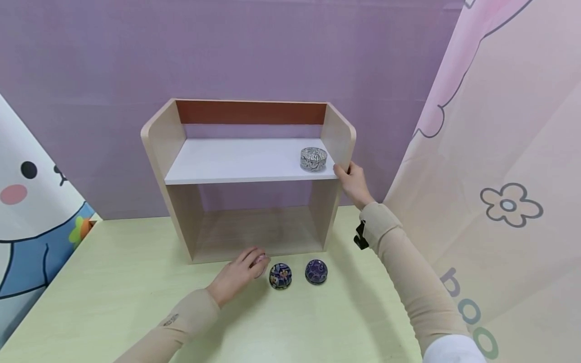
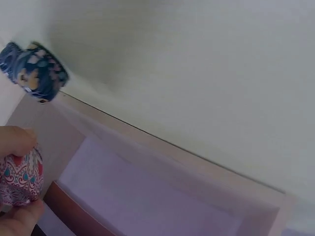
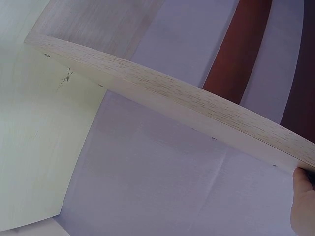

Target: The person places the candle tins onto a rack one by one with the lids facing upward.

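Note:
My left hand (image 1: 236, 276) pinches a small round tin (image 2: 22, 174) with a red, white and teal pattern, low over the table in front of the shelf. Thumb and fingers hold its sides in the left wrist view. At the right side panel of the wooden two-tier shelf (image 1: 249, 180), my right hand (image 1: 355, 184) grips the edge, thumb at the front by the white board. To the right of my left hand, a dark blue floral tin (image 1: 280, 276) and a purple patterned tin (image 1: 316, 271) stand on the table.
A black-and-white patterned tin (image 1: 313, 159) stands at the right end of the white upper board (image 1: 236, 156). The shelf sits on a pale green table (image 1: 122, 262) before a purple backdrop (image 1: 254, 50). Printed cloth (image 1: 490, 151) hangs on the right.

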`<state>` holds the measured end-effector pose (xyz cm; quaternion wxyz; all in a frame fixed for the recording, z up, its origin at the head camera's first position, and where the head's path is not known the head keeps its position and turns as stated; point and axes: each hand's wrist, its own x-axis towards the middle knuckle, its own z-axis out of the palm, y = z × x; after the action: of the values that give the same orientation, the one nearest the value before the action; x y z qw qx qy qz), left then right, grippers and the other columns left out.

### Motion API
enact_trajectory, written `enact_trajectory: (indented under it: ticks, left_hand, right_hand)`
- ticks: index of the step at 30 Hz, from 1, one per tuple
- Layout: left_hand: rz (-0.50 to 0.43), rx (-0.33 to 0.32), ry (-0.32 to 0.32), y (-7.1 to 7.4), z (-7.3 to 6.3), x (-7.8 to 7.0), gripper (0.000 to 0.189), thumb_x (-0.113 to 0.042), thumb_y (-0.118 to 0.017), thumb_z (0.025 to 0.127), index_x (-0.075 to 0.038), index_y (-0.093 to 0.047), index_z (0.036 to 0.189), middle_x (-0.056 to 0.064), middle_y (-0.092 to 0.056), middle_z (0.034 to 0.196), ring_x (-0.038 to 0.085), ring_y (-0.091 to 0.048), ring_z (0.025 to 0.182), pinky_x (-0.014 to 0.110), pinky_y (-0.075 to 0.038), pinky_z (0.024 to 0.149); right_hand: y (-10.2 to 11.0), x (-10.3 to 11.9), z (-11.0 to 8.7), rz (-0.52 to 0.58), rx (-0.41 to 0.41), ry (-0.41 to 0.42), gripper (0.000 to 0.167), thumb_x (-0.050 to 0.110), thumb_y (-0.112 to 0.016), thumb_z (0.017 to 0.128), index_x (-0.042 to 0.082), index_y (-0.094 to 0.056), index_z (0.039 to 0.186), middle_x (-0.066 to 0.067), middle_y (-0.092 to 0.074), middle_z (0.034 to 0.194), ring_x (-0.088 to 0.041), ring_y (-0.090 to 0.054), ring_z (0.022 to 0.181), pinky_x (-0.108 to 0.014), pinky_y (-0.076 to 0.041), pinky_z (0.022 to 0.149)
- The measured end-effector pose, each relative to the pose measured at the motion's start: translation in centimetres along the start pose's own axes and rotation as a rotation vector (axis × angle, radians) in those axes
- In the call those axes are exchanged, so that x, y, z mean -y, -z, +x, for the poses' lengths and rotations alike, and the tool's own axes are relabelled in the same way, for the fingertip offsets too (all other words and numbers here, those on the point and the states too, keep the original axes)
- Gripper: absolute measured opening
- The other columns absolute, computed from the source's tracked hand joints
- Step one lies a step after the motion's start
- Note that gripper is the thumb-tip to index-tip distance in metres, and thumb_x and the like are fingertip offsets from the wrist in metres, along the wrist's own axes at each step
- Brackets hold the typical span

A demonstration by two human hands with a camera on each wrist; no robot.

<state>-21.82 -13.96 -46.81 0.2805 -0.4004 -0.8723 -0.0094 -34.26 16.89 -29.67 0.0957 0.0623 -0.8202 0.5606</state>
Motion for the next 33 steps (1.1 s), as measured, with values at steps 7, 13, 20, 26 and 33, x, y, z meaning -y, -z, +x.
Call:
enact_trajectory:
  ticks: [7,13,20,26,33]
  left_hand:
    - [-0.234,-0.124,0.129,0.2,0.6,-0.6,0.070,0.003,-0.082,0.057,-0.010,-0.054,0.121,0.011,-0.054,0.119,0.029,-0.054,0.109,0.037,-0.054,0.083]
    - [-0.485,-0.063,0.385,1.0,1.1,-1.3,0.074,0.002,-0.081,0.060,-0.008,-0.050,0.127,0.008,-0.051,0.125,0.028,-0.054,0.111,0.037,-0.050,0.090]
    - [-0.676,-0.038,0.623,1.4,1.7,-1.7,0.073,-0.004,-0.081,0.061,-0.007,-0.049,0.127,0.008,-0.051,0.126,0.028,-0.053,0.112,0.042,-0.048,0.093]
    - [-0.767,-0.035,0.693,1.5,1.9,-2.0,0.072,-0.007,-0.083,0.062,-0.007,-0.049,0.125,0.009,-0.054,0.121,0.025,-0.055,0.108,0.039,-0.050,0.089]
    - [-0.894,-0.003,0.793,1.7,1.9,-2.2,0.070,-0.013,-0.083,0.064,-0.012,-0.049,0.126,0.008,-0.057,0.120,0.026,-0.055,0.108,0.042,-0.050,0.089]
  right_hand:
    - [0.0,-0.1,0.0,-0.007,-0.001,0.004,0.047,0.031,-0.048,0.094,0.001,-0.045,0.130,-0.017,-0.052,0.128,-0.026,-0.050,0.115,-0.042,-0.042,0.099]
    - [0.0,0.0,0.0,-0.011,0.000,0.005,0.048,0.032,-0.048,0.094,0.001,-0.044,0.131,-0.018,-0.052,0.128,-0.026,-0.050,0.115,-0.041,-0.042,0.099]
    - [0.0,-0.1,0.1,-0.014,-0.004,0.001,0.047,0.032,-0.048,0.094,0.001,-0.046,0.129,-0.017,-0.053,0.126,-0.025,-0.051,0.113,-0.041,-0.043,0.098]
    - [0.0,0.0,0.0,-0.023,-0.004,0.005,0.047,0.033,-0.047,0.094,0.001,-0.046,0.129,-0.017,-0.053,0.126,-0.025,-0.051,0.112,-0.041,-0.043,0.097]
    - [0.1,0.0,0.0,-0.027,-0.004,0.004,0.047,0.033,-0.047,0.094,0.001,-0.046,0.128,-0.017,-0.053,0.125,-0.025,-0.051,0.111,-0.041,-0.043,0.097]
